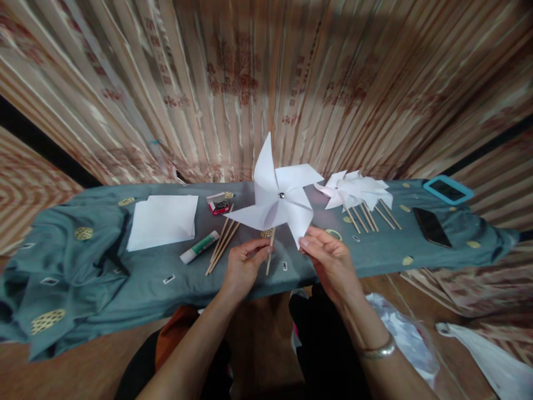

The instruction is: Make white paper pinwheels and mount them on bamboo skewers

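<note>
A white paper pinwheel [266, 208] with a shiny round pin at its centre is held up above the cloth-covered table. My left hand [246, 265] pinches its thin wooden stick [271, 253] below the blades. The lower right blade's tip is between the fingers of my right hand [331, 258]. Left of my left hand lie several loose wooden sticks [222, 247], a glue stick [200, 247] with a green label, and an open small red box [219, 205] of dark bits.
A stack of white paper [162, 222] lies at the left. Several finished pinwheels [358, 189] lie overlapping at the right, near a black phone [432, 226] and a blue-framed device [448, 190]. Black scissors [112, 264] rest on the rumpled cloth [62, 266]. A curtain [250, 83] hangs behind.
</note>
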Motion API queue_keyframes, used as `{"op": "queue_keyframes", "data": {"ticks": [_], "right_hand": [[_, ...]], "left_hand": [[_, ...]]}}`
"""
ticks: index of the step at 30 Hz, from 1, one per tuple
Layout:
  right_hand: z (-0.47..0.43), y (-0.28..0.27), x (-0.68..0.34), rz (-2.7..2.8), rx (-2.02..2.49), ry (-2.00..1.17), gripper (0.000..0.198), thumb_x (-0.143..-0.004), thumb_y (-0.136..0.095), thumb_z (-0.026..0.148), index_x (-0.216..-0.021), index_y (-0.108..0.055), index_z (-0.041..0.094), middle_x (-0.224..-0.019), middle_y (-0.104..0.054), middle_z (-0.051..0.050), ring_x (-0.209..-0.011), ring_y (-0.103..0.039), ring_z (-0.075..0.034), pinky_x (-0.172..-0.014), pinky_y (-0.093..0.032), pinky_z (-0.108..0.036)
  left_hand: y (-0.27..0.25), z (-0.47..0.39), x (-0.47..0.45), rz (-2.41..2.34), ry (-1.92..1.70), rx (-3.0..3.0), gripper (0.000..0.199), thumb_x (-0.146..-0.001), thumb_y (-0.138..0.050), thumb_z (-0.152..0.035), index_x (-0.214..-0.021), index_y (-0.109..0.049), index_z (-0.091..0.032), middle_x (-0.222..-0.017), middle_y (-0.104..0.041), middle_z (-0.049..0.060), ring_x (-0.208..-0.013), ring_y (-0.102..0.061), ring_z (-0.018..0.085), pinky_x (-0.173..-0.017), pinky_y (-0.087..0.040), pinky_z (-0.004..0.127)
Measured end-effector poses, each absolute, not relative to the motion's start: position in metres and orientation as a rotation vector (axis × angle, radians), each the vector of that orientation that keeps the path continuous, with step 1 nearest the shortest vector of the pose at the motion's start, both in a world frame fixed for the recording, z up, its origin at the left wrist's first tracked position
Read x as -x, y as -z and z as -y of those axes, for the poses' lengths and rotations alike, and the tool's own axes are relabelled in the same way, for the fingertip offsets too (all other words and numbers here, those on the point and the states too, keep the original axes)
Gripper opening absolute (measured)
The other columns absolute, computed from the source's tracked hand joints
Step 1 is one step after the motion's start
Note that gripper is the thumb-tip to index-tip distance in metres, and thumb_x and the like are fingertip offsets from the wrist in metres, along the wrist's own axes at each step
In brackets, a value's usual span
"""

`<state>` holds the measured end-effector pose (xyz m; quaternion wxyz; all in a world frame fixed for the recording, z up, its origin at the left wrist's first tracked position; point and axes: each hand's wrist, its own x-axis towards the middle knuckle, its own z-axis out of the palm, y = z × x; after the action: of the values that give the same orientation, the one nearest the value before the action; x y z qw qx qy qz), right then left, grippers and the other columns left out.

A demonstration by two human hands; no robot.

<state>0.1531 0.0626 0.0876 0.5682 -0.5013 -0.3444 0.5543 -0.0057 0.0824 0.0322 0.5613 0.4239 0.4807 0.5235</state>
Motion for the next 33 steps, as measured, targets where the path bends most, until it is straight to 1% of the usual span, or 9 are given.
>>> {"op": "queue_keyframes", "data": {"ticks": [5,8,12,16,18,21,26,31,33], "right_hand": [[-0.058,-0.088,-0.146,0.879,1.118,-1.385,0.03,-0.061,-0.083,0.036,-0.084,-0.073,0.02,-0.067,-0.072,0.0,-0.061,-0.062,-0.013,-0.066,-0.052,-0.026],[-0.059,-0.085,-0.147,0.948,1.102,-1.377,0.031,-0.063,-0.082,0.037,-0.088,-0.073,0.022,-0.07,-0.073,0.0,-0.066,-0.065,-0.014,-0.071,-0.053,-0.027],[-0.061,-0.078,-0.151,1.06,1.184,-1.198,0.034,-0.062,-0.082,0.037,-0.091,-0.072,0.022,-0.076,-0.074,-0.001,-0.071,-0.067,-0.016,-0.073,-0.053,-0.03],[-0.061,-0.07,-0.153,1.282,1.363,-0.988,0.032,-0.066,-0.08,0.037,-0.093,-0.072,0.021,-0.083,-0.075,-0.004,-0.077,-0.067,-0.017,-0.077,-0.052,-0.032],[-0.06,-0.067,-0.151,1.383,1.413,-0.972,0.028,-0.069,-0.077,0.038,-0.092,-0.073,0.021,-0.082,-0.075,-0.004,-0.075,-0.068,-0.018,-0.075,-0.052,-0.032],[-0.058,-0.065,-0.148,1.448,1.417,-0.995,0.021,-0.073,-0.073,0.037,-0.087,-0.073,0.021,-0.074,-0.075,-0.003,-0.067,-0.067,-0.017,-0.067,-0.052,-0.029],[-0.058,-0.066,-0.146,1.445,1.448,-0.947,0.01,-0.075,-0.07,0.03,-0.079,-0.071,0.021,-0.067,-0.072,0.0,-0.058,-0.062,-0.014,-0.057,-0.049,-0.025],[-0.061,-0.064,-0.15,1.479,1.459,-0.877,0.011,-0.078,-0.066,0.031,-0.08,-0.071,0.021,-0.064,-0.07,0.001,-0.058,-0.061,-0.014,-0.061,-0.047,-0.026],[-0.062,-0.063,-0.153,1.492,1.475,-0.85,0.013,-0.079,-0.065,0.032,-0.08,-0.071,0.021,-0.063,-0.069,0.001,-0.058,-0.06,-0.014,-0.061,-0.046,-0.026]], "left_hand": [[-0.037,-0.082,0.002,-1.134,-1.236,-0.981,0.016,-0.059,-0.077,-0.029,-0.072,-0.078,-0.02,-0.075,-0.076,0.004,-0.072,-0.068,0.02,-0.074,-0.052,0.03],[-0.042,-0.082,0.001,-1.113,-1.221,-0.941,0.017,-0.059,-0.077,-0.029,-0.073,-0.078,-0.019,-0.075,-0.076,0.005,-0.07,-0.067,0.019,-0.073,-0.052,0.029],[-0.045,-0.082,-0.003,-1.094,-1.232,-0.871,0.02,-0.058,-0.079,-0.029,-0.074,-0.077,-0.018,-0.077,-0.077,0.005,-0.074,-0.068,0.019,-0.078,-0.053,0.031],[-0.045,-0.083,-0.007,-1.064,-1.238,-0.8,0.022,-0.056,-0.081,-0.03,-0.075,-0.077,-0.017,-0.079,-0.077,0.006,-0.076,-0.069,0.019,-0.082,-0.052,0.033],[-0.046,-0.084,-0.009,-1.05,-1.243,-0.787,0.023,-0.058,-0.08,-0.03,-0.076,-0.077,-0.017,-0.079,-0.076,0.006,-0.077,-0.069,0.019,-0.082,-0.052,0.033],[-0.048,-0.085,-0.013,-1.024,-1.251,-0.778,0.023,-0.059,-0.08,-0.031,-0.078,-0.077,-0.017,-0.079,-0.076,0.005,-0.077,-0.068,0.018,-0.082,-0.052,0.032],[-0.051,-0.085,-0.02,-1.011,-1.252,-0.746,0.024,-0.059,-0.079,-0.031,-0.078,-0.076,-0.017,-0.082,-0.076,0.006,-0.079,-0.068,0.019,-0.084,-0.051,0.033],[-0.05,-0.087,-0.028,-0.979,-1.261,-0.718,0.026,-0.06,-0.08,-0.031,-0.08,-0.075,-0.015,-0.08,-0.076,0.006,-0.078,-0.068,0.018,-0.083,-0.051,0.032],[-0.05,-0.088,-0.031,-0.956,-1.272,-0.701,0.027,-0.061,-0.079,-0.033,-0.081,-0.075,-0.015,-0.083,-0.076,0.006,-0.081,-0.068,0.018,-0.084,-0.05,0.031]]}}
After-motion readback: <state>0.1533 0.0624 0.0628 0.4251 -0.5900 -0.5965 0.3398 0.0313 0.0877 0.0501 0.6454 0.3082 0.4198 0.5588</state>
